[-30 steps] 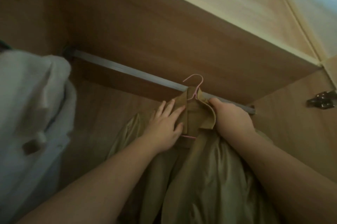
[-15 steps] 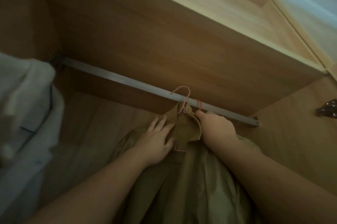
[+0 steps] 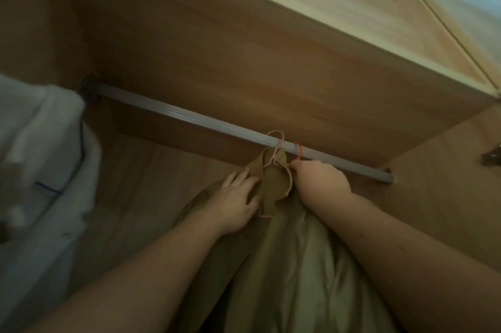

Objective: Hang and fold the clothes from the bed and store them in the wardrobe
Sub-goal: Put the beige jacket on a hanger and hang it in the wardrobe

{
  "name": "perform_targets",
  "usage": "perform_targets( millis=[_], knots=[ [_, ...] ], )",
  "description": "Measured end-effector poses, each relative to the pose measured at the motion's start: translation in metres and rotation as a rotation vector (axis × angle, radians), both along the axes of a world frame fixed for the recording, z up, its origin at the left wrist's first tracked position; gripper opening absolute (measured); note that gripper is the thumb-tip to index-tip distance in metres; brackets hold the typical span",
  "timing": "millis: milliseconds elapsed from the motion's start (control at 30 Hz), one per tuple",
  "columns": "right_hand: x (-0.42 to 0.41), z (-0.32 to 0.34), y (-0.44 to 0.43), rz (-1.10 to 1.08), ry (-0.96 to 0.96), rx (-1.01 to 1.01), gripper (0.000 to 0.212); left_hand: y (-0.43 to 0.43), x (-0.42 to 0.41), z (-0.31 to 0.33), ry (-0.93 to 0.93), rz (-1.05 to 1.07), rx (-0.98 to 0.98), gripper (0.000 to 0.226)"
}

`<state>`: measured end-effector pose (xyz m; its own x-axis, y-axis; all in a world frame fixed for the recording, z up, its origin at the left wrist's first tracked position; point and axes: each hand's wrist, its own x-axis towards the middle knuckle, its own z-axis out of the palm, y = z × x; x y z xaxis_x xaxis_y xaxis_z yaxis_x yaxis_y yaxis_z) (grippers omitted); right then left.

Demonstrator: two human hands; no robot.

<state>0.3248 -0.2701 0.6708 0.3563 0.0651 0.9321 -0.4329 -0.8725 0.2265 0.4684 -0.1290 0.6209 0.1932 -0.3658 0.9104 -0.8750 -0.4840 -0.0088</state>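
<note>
Two hangers point(image 3: 276, 148) point(image 3: 298, 149), one rail point(image 3: 217, 124), two garments point(image 3: 271, 265) point(image 3: 40, 170), two hands point(image 3: 238, 204) point(image 3: 320, 181).

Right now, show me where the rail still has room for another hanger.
The rail is bare from the white garment at its left end to the pink hanger. At the right it is crowded: the tan coat, an orange hook and both hands, left flat on the collar, right gripping it.
</note>
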Motion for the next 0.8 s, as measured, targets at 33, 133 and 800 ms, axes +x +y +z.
perform_targets(
  millis=[33, 133, 800],
  knots=[
    [0.003, -0.004, -0.001, -0.005, 0.017, 0.002, 0.013, 0.001, 0.000, -0.006, 0.006, 0.010, 0.012, 0.056],
    [0.008, -0.019, -0.006, -0.001, -0.058, -0.081, 0.013, 0.003, 0.002, -0.024, -0.009, 0.047, 0.051, 0.057],
    [-0.035, -0.036, -0.132, -0.147, -0.044, 0.022, 0.031, -0.133, -0.013, -0.026, -0.017, -0.007, 0.125, 0.059]
  ],
)
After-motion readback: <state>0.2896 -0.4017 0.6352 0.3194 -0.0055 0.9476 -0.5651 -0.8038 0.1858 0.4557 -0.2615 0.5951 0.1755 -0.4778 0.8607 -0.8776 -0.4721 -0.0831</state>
